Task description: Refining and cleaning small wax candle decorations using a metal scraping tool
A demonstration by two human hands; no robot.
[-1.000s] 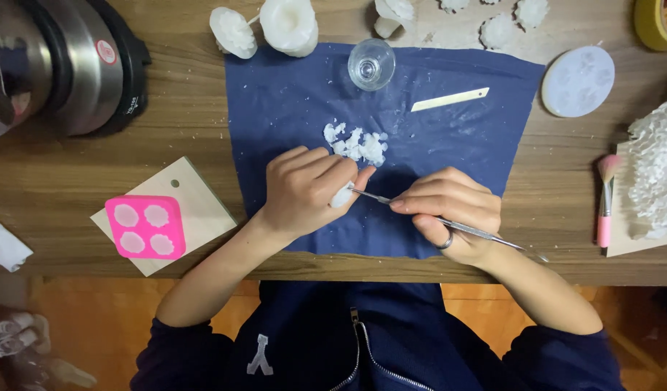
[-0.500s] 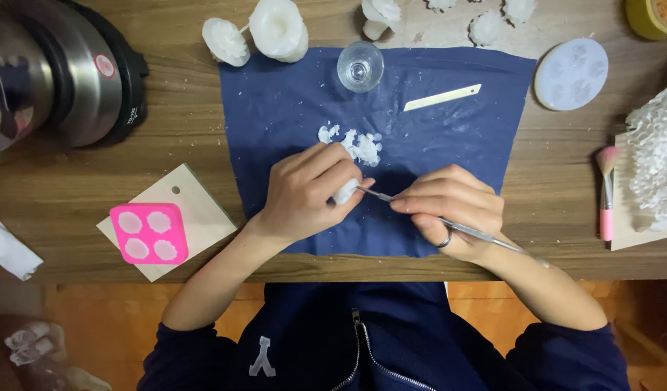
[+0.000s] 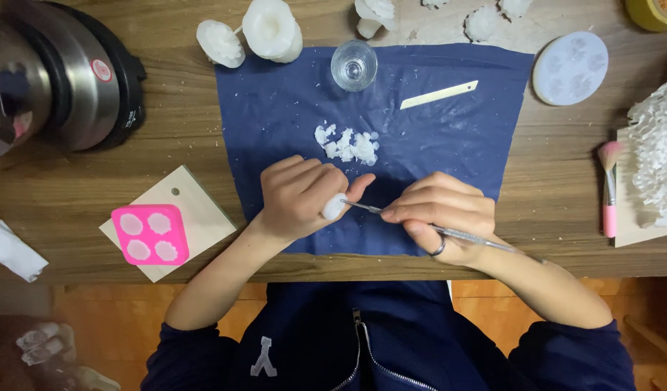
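White and waxy, the small rounded lump (image 3: 333, 207) sits pinched in the left hand (image 3: 298, 198), over the near part of the dark blue cloth (image 3: 275, 116) on the wooden desk (image 3: 167, 145); it looks light and brittle, best held gently by its sides. The right hand (image 3: 442, 217) is closed in a pencil grip on a thin metal carving tool (image 3: 449, 232), tip touching the lump. White shavings (image 3: 348, 145) lie just beyond, a clear glass cup (image 3: 353, 65) farther back, a pink silicone mould (image 3: 150, 234) well to the left, nothing crowding the hands.

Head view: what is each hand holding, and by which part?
Left hand pinches a small white piece at its fingertips. Right hand grips a thin metal tool mid-shaft, tip at the piece.
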